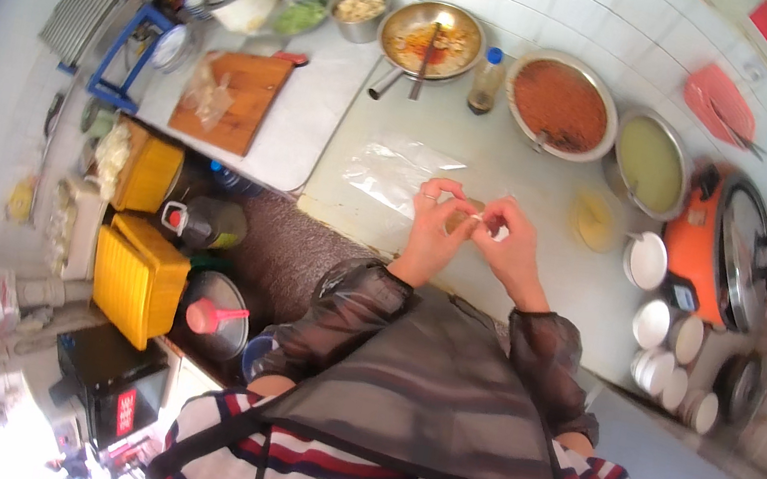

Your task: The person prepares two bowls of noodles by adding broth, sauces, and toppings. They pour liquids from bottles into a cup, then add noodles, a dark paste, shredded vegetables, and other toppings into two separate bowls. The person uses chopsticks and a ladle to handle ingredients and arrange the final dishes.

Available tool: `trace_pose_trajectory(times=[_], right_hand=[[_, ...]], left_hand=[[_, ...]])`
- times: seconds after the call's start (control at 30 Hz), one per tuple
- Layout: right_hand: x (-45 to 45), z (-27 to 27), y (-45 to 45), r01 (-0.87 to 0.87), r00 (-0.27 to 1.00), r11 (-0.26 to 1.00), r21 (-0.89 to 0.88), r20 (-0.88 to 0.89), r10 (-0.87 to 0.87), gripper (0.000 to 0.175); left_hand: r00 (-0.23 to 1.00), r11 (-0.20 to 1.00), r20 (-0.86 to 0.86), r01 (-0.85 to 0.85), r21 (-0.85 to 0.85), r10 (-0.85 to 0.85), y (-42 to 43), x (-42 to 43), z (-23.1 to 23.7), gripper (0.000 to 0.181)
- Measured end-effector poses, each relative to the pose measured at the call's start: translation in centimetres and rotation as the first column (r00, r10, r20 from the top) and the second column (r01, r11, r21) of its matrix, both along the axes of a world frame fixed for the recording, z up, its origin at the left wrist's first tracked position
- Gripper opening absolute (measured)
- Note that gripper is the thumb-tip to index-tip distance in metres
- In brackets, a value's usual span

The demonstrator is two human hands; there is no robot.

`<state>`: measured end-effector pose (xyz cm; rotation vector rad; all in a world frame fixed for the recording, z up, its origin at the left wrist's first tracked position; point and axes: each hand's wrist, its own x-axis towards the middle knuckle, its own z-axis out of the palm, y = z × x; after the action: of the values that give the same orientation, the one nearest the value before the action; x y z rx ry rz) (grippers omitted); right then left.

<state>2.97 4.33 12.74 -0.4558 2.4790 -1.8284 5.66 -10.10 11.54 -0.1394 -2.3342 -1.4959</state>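
My left hand (437, 227) and my right hand (510, 244) meet over the counter, thumbs and forefingers pinching the gathered top of a small clear plastic bag (462, 216). Something brownish shows through the bag, mostly hidden by my fingers. Just beyond my left hand, a flat clear plastic bag (395, 169) lies on the pale counter (330, 192). Off to the right of my right hand is a small clear bag with yellowish contents (594, 220).
Along the wall stand a frying pan (406, 34), a bottle with a blue cap (485, 85), a basin of red-brown food (560, 102), a pot of greenish liquid (651, 162) and an orange cooker (696, 235). White bowls (652, 323) stack at right. A wooden board (242, 109) lies left.
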Motion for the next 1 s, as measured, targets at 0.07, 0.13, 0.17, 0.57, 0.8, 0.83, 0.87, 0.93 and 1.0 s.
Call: trace_pose_trajectory(times=[0.07,0.13,0.17,0.57,0.8,0.83,0.87,0.93,1.0], right_hand=[[-0.7,-0.2,0.2,-0.106,0.987,0.989,-0.099,0.112,0.117,0.014],[-1.9,0.3,0.1,-0.213,0.955,0.956,-0.202,0.165,0.248,0.012],[-2.4,0.1,-0.1,-0.252,0.950,0.951,-0.178,0.142,0.278,0.011],[-4.3,-1.1,-12.5,-0.243,0.965,0.937,0.252,-0.035,0.260,0.007],[-10.4,-3.6,-23.2,-0.547,0.837,0.721,0.425,0.293,0.462,0.022],[-10.7,-4.0,-25.1,-0.584,0.811,0.674,0.451,0.338,0.477,0.022],[-10.8,-4.4,-26.5,-0.583,0.813,0.681,0.444,0.331,0.480,0.021],[-10.6,-5.2,-29.0,-0.596,0.803,0.679,0.428,0.320,0.503,0.021],[-9.8,-5.4,-31.5,-0.543,0.736,0.633,0.552,-0.049,0.675,0.021]], left_hand=[[1.000,0.995,0.019,0.004,0.103,-0.006,-0.4,0.4,-0.1,0.010],[0.997,0.987,0.074,0.015,0.157,-0.027,-1.1,0.8,-0.2,0.009],[0.992,0.963,0.118,0.001,0.269,-0.034,-1.4,1.1,-0.8,0.011],[0.892,0.713,0.425,-0.399,0.576,0.156,-10.1,0.2,-6.0,0.015],[0.889,0.881,0.229,-0.439,0.178,0.396,-20.4,-2.1,-8.9,0.012],[0.894,0.883,0.201,-0.435,0.174,0.401,-21.7,-2.5,-10.7,0.011],[0.897,0.888,0.177,-0.432,0.156,0.405,-23.0,-2.7,-11.8,0.010],[0.870,0.874,0.232,-0.471,0.123,0.436,-25.6,-2.5,-12.0,0.012],[0.850,0.854,0.306,-0.492,0.168,0.430,-27.7,-2.5,-12.6,0.013]])
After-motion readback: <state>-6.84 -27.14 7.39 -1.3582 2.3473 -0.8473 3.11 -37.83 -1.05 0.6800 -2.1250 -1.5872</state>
